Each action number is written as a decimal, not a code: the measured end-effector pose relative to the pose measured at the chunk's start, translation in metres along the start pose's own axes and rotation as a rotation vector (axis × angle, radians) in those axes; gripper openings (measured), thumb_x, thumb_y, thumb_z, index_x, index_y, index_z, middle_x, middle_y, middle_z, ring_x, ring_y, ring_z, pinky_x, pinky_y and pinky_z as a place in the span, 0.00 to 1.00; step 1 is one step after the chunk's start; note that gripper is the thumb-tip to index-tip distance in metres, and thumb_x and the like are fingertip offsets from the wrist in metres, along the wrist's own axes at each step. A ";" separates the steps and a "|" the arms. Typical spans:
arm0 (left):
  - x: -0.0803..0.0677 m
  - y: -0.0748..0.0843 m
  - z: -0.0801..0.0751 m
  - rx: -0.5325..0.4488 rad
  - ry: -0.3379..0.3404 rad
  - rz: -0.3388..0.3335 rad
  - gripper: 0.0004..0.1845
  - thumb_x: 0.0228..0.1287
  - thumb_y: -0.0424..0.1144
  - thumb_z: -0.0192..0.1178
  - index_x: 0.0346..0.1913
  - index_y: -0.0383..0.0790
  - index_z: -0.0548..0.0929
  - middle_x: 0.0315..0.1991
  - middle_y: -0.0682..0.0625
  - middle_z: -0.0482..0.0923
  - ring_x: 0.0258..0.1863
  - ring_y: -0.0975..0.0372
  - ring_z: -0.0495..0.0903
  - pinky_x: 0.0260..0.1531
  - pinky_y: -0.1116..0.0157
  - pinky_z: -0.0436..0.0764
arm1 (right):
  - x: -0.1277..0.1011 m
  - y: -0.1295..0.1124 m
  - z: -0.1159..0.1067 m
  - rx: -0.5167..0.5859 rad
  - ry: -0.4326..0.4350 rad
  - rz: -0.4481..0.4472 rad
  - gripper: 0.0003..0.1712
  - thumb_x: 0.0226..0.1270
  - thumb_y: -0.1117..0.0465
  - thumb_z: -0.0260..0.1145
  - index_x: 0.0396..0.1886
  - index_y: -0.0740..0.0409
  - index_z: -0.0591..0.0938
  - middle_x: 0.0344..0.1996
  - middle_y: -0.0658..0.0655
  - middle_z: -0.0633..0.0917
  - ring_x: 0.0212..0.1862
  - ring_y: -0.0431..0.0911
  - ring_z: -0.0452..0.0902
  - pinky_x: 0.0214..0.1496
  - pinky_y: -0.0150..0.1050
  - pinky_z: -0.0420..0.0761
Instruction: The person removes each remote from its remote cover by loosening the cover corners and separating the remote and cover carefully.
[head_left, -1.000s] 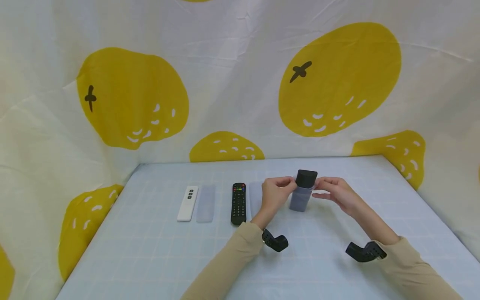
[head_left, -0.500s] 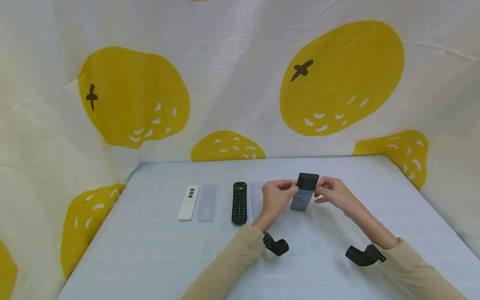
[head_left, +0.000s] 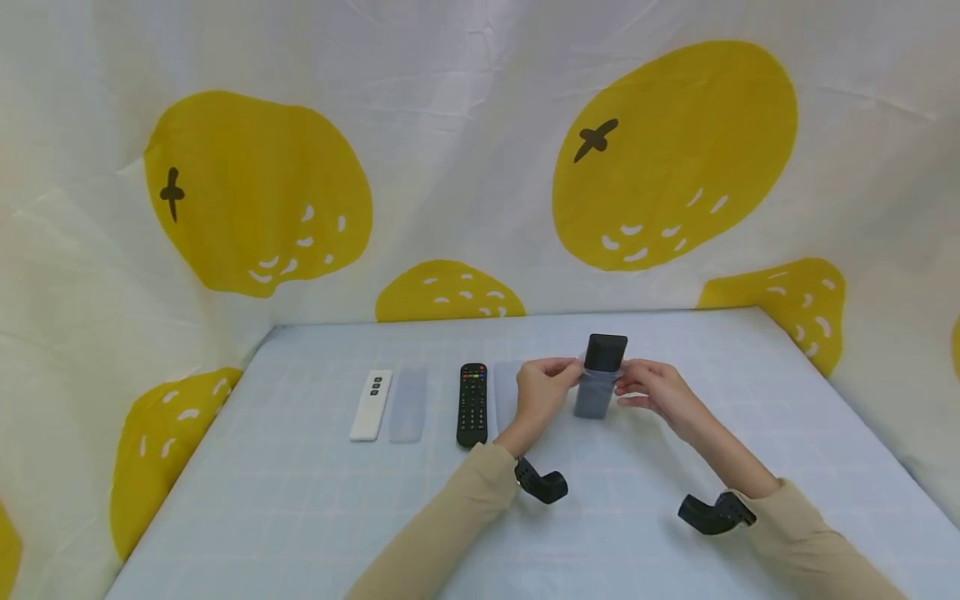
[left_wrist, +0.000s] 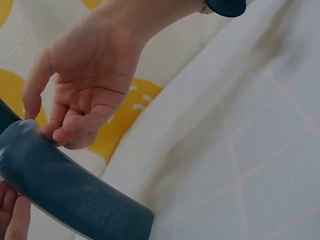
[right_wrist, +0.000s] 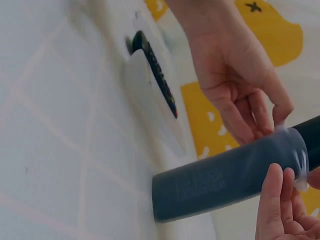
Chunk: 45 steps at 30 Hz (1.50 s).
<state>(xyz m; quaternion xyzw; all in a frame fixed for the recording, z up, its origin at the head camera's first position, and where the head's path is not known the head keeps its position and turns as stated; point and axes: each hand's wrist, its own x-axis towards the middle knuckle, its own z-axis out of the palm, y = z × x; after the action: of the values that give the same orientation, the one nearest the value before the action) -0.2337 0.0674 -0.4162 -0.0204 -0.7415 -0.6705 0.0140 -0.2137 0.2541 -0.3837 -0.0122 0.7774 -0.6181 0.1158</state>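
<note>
Standing a black remote [head_left: 604, 352] on end near the counter [head_left: 300, 517] centre, toward the far edge, both hands work a translucent sleeve [head_left: 592, 398] on it. Sleeve covers the lower part; remote top shows bare above the sleeve rim.

Left hand [head_left: 542, 392]: thumb and fingers curled, pinching the sleeve rim on its side. Left wrist view confirms fingertips [left_wrist: 60, 134] bunched on the rim edge.

Right hand [head_left: 651, 388]: same, thumb and forefinger pinching the opposite rim side; right wrist view shows the film stretched pale at the pinch [right_wrist: 295, 150].

Lower end of sleeve touches the counter, per right wrist view; remote roughly upright, slight tilt.

Assessment, step in hand: working the sleeve along the remote body.
- Keep the two pinches level w/ each other; uneven pull prob. skews the sleeve and binds a corner.
- Move in short increments, re-gripping at the rim, not one long drag; the film looks thin and already whitens under tension.
- Keep the base planted on the counter for reaction force.
- Watch for the remote tipping toward the far edge.

Elsewhere: second black remote [head_left: 472, 403] lies flat just left of the left hand w/ a clear sleeve [head_left: 507, 398] beside it; white remote [head_left: 371, 405] and another clear sleeve [head_left: 408, 405] lie side by side further toward the left edge. Not touched.
</note>
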 end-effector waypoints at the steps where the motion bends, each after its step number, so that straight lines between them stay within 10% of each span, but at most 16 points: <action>1: 0.000 0.000 -0.001 -0.021 -0.015 -0.024 0.09 0.60 0.42 0.65 0.39 0.42 0.89 0.36 0.51 0.88 0.35 0.65 0.86 0.43 0.66 0.84 | -0.001 0.001 -0.001 0.037 -0.013 0.017 0.28 0.76 0.55 0.48 0.61 0.77 0.68 0.31 0.43 0.82 0.36 0.35 0.79 0.42 0.29 0.83; 11: 0.000 0.003 -0.004 -0.026 -0.084 -0.032 0.13 0.56 0.48 0.68 0.40 0.45 0.89 0.38 0.54 0.88 0.41 0.67 0.83 0.49 0.63 0.81 | -0.003 0.002 -0.005 0.104 -0.012 0.031 0.30 0.71 0.50 0.59 0.61 0.70 0.73 0.35 0.38 0.86 0.40 0.32 0.83 0.45 0.27 0.82; 15: 0.003 0.005 -0.005 -0.030 -0.087 -0.056 0.12 0.54 0.47 0.69 0.39 0.45 0.89 0.37 0.53 0.88 0.39 0.67 0.83 0.47 0.63 0.81 | -0.002 0.001 -0.006 0.177 0.004 0.006 0.11 0.72 0.56 0.58 0.43 0.54 0.85 0.32 0.40 0.87 0.37 0.33 0.84 0.42 0.26 0.82; 19: 0.004 0.005 -0.005 -0.044 -0.084 -0.102 0.10 0.54 0.45 0.69 0.37 0.45 0.89 0.35 0.53 0.88 0.36 0.67 0.84 0.46 0.63 0.81 | 0.000 0.000 -0.004 0.223 0.008 -0.009 0.14 0.71 0.61 0.58 0.28 0.41 0.86 0.29 0.41 0.88 0.35 0.33 0.84 0.40 0.26 0.82; 33: 0.003 0.010 0.005 -0.055 0.013 -0.148 0.05 0.50 0.39 0.71 0.30 0.43 0.89 0.30 0.53 0.87 0.29 0.66 0.85 0.41 0.65 0.84 | 0.006 -0.003 0.004 0.142 0.144 0.074 0.13 0.68 0.61 0.58 0.24 0.47 0.85 0.23 0.40 0.84 0.30 0.33 0.81 0.37 0.25 0.82; 45: 0.002 0.011 0.006 0.006 0.057 -0.135 0.04 0.48 0.40 0.73 0.27 0.46 0.89 0.28 0.57 0.86 0.32 0.67 0.78 0.35 0.67 0.77 | 0.008 0.004 0.010 0.019 0.225 -0.035 0.10 0.64 0.63 0.60 0.23 0.53 0.82 0.21 0.40 0.81 0.27 0.33 0.79 0.36 0.27 0.82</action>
<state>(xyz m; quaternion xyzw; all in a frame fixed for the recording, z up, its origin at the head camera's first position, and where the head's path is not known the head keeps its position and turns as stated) -0.2347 0.0745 -0.4056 0.0489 -0.7425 -0.6680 -0.0102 -0.2190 0.2441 -0.3914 0.0447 0.7794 -0.6247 0.0172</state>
